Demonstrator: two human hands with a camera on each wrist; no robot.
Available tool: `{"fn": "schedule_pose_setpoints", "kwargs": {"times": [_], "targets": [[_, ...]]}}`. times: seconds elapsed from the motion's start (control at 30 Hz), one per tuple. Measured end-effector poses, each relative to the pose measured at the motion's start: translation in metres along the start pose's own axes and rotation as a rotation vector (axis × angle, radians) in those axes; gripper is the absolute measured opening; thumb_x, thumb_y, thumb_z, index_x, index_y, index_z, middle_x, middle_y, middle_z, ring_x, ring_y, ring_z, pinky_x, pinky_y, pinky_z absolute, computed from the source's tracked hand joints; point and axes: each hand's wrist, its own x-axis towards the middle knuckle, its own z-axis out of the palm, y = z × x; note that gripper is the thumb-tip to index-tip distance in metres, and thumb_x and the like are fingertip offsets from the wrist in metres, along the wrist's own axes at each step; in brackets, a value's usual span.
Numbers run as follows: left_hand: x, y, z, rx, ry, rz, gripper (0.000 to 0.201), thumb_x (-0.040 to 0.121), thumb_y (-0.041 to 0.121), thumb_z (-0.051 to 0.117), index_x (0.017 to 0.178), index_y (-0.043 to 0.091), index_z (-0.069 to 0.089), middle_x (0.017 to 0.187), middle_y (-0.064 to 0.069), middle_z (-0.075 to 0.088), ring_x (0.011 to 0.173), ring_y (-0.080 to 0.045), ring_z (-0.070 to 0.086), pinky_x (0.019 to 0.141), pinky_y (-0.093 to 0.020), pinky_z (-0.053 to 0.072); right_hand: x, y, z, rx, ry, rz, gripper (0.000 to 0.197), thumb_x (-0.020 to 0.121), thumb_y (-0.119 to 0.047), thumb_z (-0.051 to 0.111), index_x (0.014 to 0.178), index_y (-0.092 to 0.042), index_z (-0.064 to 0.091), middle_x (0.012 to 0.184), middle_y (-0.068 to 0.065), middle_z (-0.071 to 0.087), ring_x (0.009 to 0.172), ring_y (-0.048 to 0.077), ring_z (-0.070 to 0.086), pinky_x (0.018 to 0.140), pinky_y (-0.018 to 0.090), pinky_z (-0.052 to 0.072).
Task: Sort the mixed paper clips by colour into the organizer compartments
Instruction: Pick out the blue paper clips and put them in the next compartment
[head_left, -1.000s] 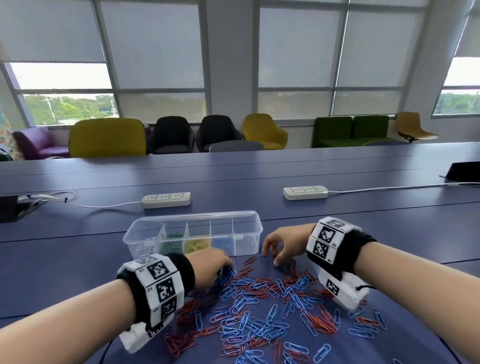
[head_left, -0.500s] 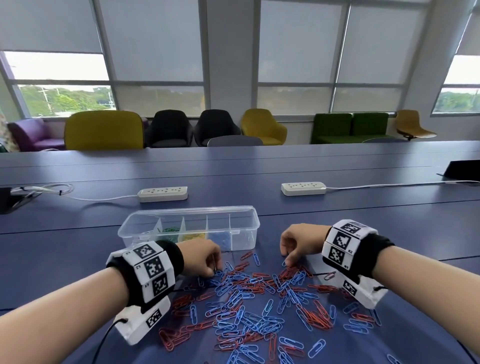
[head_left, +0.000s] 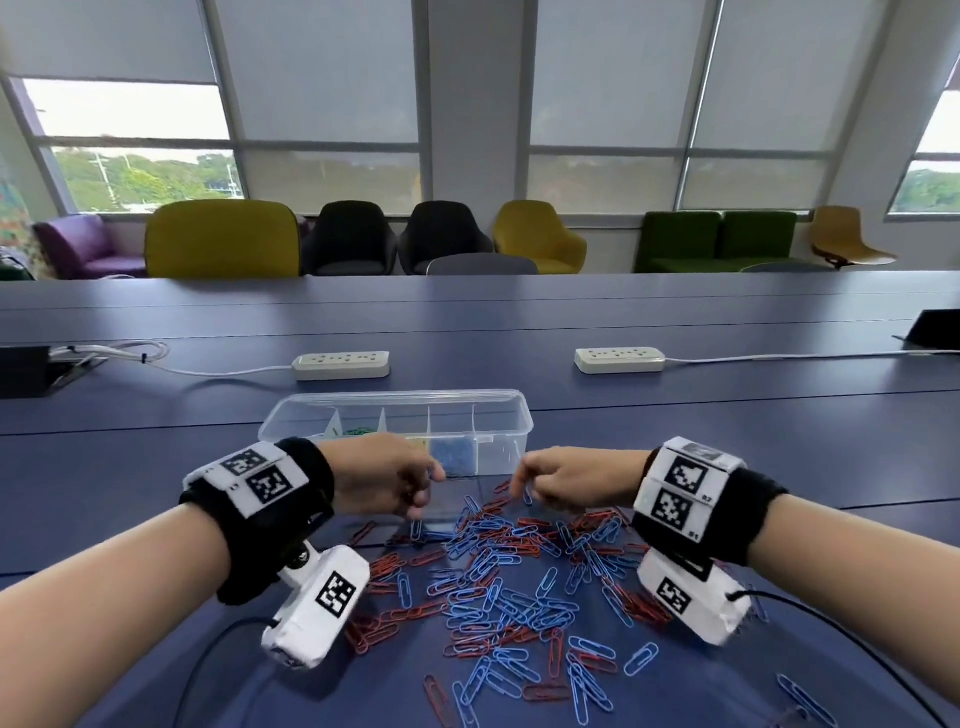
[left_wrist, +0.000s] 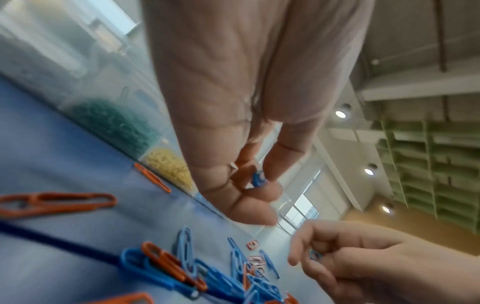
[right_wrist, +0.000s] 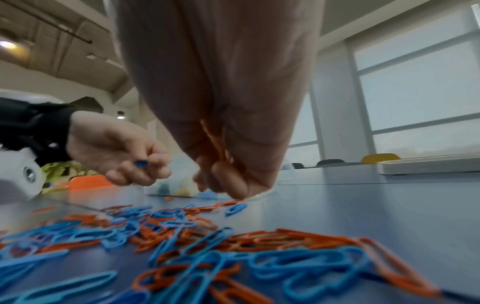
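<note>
Pinching blue clip (left_wrist: 257, 179) between fingers (left_wrist: 270, 162).

Organizer (head_left: 511, 415): on the table (head_left: 727, 441), behind the clip pile (head_left: 519, 582), in front of the two power strips.
Compartments: side by side from left to right; three in the middle hold clips.
Left strip (head_left: 340, 365): behind the organizer, to its left.
Right strip (head_left: 620, 360): behind it, to its right.
Left hand (head_left: 387, 480): between pile and organizer, on the left.
Right hand (head_left: 571, 480): just beside it, on the right.
Chairs (head_left: 441, 239): behind the table.
</note>
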Motion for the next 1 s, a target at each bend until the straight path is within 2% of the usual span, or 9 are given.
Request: {"fn": "schedule_pose_setpoints", "kwargs": {"times": [0.1, 0.17, 0.23, 0.33, 0.5, 0.6, 0.77, 0.9, 1.0], "targets": [[0.0, 0.0, 0.005, 0.071, 0.1, -0.057, 0.027, 0.083, -0.005, 0.027, 0.064, 0.01, 0.039, 0.064, -0.005, 0.039, 0.047, -0.011, 0.029, 0.042, -0.019, 0.026, 0.01, -0.019, 0.01, -0.269, 0.025, -0.009, 0.034, 0.1, -0.024, 0.037, 0.118, 0.001, 0.053, 0.102, 0.013, 0.057, 0.089, 0.022, 0.052, 0.078, 0.029, 0.04], [0.002, -0.001, 0.011, 0.388, 0.14, -0.032, 0.019, 0.081, 0.003, 0.039, 0.064, 0.007, 0.045, 0.065, -0.004, 0.039, 0.051, -0.011, 0.027, 0.045, -0.02, 0.024, 0.018, -0.022, 0.018, -0.386, 0.014, 0.02, 0.048, 0.095, -0.041, 0.048, 0.111, 0.003, 0.058, 0.099, 0.015, 0.061, 0.088, 0.024, 0.054, 0.075, 0.029, 0.038], [0.006, -0.003, 0.015, 0.838, 0.068, 0.021, 0.015, 0.087, 0.013, 0.051, 0.083, 0.001, 0.058, 0.074, 0.0, 0.043, 0.062, -0.011, 0.037, 0.056, -0.018, 0.034, 0.027, -0.021, 0.023, -0.422, 0.014, 0.021, 0.048, 0.09, -0.04, 0.057, 0.105, 0.005, 0.063, 0.099, 0.019, 0.066, 0.084, 0.026, 0.057, 0.07, 0.028, 0.038], [0.006, -0.006, 0.015, 1.145, 0.053, 0.068, 0.014, 0.088, 0.027, 0.061, 0.096, 0.017, 0.054, 0.09, 0.003, 0.05, 0.084, -0.012, 0.046, 0.074, -0.021, 0.036, 0.031, -0.021, 0.026, -0.418, 0.014, 0.012, 0.035, 0.09, -0.031, 0.06, 0.103, 0.001, 0.066, 0.088, 0.009, 0.061, 0.081, 0.019, 0.052, 0.071, 0.026, 0.038], [0.002, -0.009, 0.018, 1.24, 0.05, 0.082, 0.018, 0.09, 0.027, 0.059, 0.1, 0.011, 0.062, 0.087, 0.001, 0.057, 0.084, -0.01, 0.049, 0.063, -0.017, 0.037, 0.018, -0.02, 0.026, -0.396, -0.021, 0.014, 0.031, 0.094, -0.031, 0.053, 0.097, -0.001, 0.062, 0.093, 0.015, 0.063, 0.076, 0.018, 0.047, 0.066, 0.027, 0.037], [-0.002, -0.007, 0.01, 1.061, 0.067, 0.115, 0.013, 0.091, 0.026, 0.058, 0.082, 0.02, 0.052, 0.082, 0.004, 0.056, 0.079, -0.011, 0.048, 0.07, -0.02, 0.038, 0.004, -0.017, 0.016, -0.192, -0.058, -0.031, 0.022, 0.097, -0.031, 0.047, 0.09, -0.011, 0.053, 0.078, 0.007, 0.046, 0.064, 0.013, 0.036, 0.055, 0.021, 0.031], [-0.018, 0.0, 0.0, 0.273, 0.123, 0.216, 0.021, 0.089, 0.002, 0.056, 0.073, 0.014, 0.05, 0.064, 0.003, 0.051, 0.054, -0.005, 0.04, 0.048, -0.016, 0.028, -0.017, -0.005, 0.013, 0.576, -0.028, -0.031, 0.024, 0.097, -0.015, 0.046, 0.073, -0.015, 0.044, 0.063, 0.0, 0.035, 0.05, 0.006, 0.03, 0.047, 0.016, 0.026], [-0.024, 0.003, 0.001, -0.144, 0.003, 0.098, 0.022, 0.092, -0.001, 0.04, 0.091, 0.009, 0.059, 0.065, 0.001, 0.05, 0.051, -0.007, 0.038, 0.047, -0.017, 0.029, -0.029, -0.002, 0.011, 0.879, -0.04, -0.057, 0.024, 0.098, -0.009, 0.041, 0.075, -0.013, 0.044, 0.072, 0.002, 0.049, 0.047, 0.005, 0.036, 0.044, 0.015, 0.028], [-0.025, 0.002, 0.003, -0.387, -0.057, -0.042, 0.018, 0.084, 0.002, 0.033, 0.08, 0.007, 0.05, 0.059, 0.0, 0.038, 0.044, -0.009, 0.034, 0.037, -0.016, 0.029, -0.032, 0.003, 0.008, 1.034, -0.021, -0.064, 0.022, 0.097, -0.005, 0.039, 0.077, -0.013, 0.041, 0.067, 0.002, 0.047, 0.044, 0.006, 0.032, 0.041, 0.015, 0.026]]}}
